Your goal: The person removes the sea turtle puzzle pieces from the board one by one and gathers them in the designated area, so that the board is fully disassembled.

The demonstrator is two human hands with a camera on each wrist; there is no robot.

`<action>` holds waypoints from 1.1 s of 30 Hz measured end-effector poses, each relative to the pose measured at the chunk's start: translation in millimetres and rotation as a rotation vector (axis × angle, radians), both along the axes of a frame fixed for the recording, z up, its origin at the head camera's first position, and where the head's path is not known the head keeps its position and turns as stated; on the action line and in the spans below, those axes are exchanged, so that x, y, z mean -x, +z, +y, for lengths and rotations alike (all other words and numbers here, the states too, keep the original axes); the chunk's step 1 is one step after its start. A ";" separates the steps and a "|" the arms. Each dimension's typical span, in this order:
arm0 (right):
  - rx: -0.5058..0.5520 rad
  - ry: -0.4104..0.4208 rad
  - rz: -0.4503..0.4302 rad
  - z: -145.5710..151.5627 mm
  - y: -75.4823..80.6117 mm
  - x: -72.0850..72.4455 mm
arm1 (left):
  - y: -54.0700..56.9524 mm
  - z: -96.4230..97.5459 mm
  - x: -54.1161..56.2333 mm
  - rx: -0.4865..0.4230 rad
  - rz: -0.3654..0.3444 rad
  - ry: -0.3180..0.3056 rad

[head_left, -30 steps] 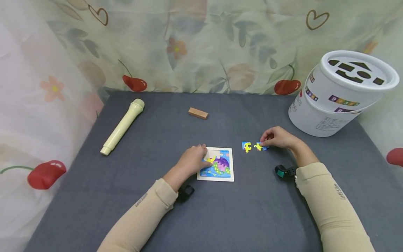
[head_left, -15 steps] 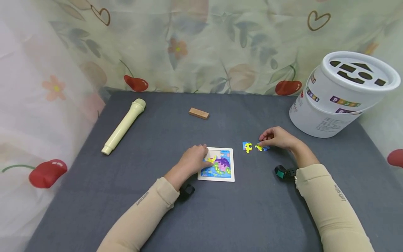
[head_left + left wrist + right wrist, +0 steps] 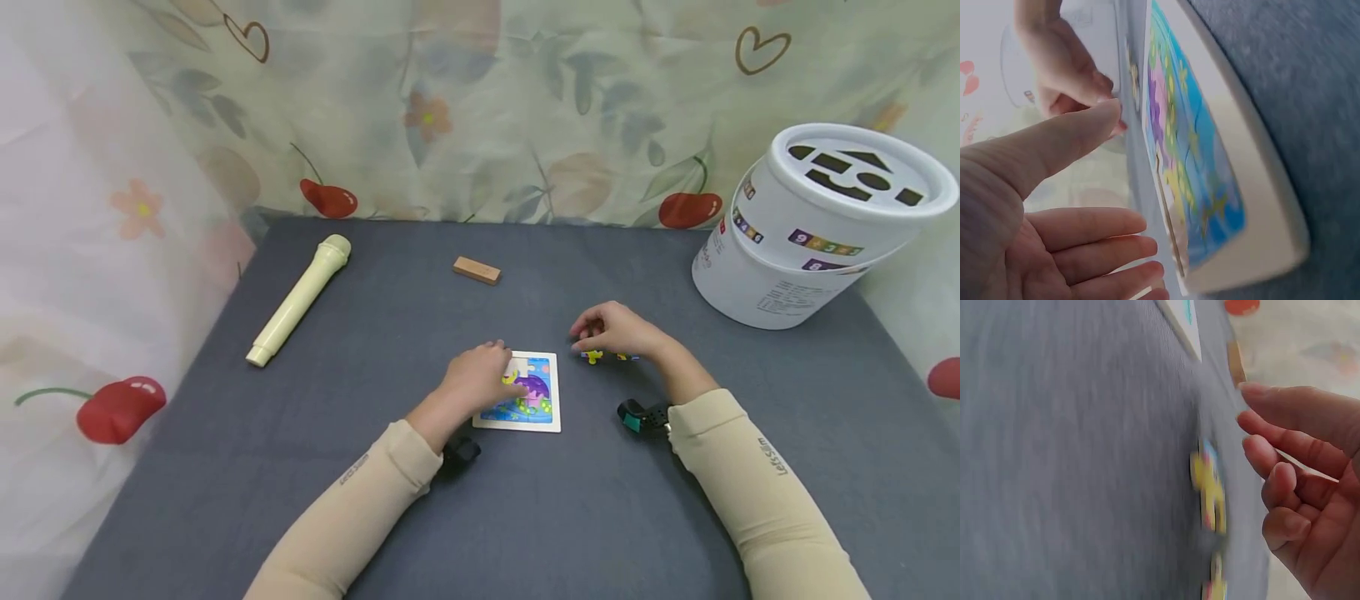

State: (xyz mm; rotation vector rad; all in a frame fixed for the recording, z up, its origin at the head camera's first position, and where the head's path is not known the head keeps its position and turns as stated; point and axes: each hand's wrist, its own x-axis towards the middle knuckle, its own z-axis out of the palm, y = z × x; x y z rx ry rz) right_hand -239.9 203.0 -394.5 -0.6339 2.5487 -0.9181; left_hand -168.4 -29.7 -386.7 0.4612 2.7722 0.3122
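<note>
A white-framed jigsaw puzzle (image 3: pixel 536 410) with a sea-creature picture lies mid-table, part of its upper left bare. Over its left side hovers my left hand (image 3: pixel 477 379), thumb and fingers extended and holding nothing; in the left wrist view they are beside the picture (image 3: pixel 1200 169). My right hand (image 3: pixel 618 327) is to the right of the frame, fingers loosely bent with nothing between them. Below it on the cloth lie two loose puzzle pieces, a left one (image 3: pixel 593 357) and a right one (image 3: pixel 624 357), both partly hidden by the hand in the head view.
A small wooden block (image 3: pixel 477 270) lies behind the puzzle. At the left is a cream microphone-shaped stick (image 3: pixel 300 300). A large white bucket (image 3: pixel 795 250) with shape cutouts in its lid stands back right. Patterned curtain (image 3: pixel 480 108) borders the table.
My right hand has left the right-hand puzzle piece and shifted left over the other one. My left hand has moved slightly right, farther across the puzzle.
</note>
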 end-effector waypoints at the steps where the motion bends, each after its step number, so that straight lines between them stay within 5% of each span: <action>1: 0.010 0.017 -0.011 -4.0 0.3 -1.3 | 0.0 2.6 -0.4 -0.004 -0.004 0.001; 8: 0.036 0.119 -0.049 -30.2 2.7 -8.3 | -2.9 15.7 -5.3 -0.030 -0.040 0.023; 14: 0.010 0.155 -0.057 -43.2 1.0 -9.3 | -6.3 20.3 -5.8 0.005 -0.002 0.057; 33: 0.020 0.212 -0.059 -46.0 0.2 -11.0 | -8.7 22.2 -2.5 0.008 0.003 0.056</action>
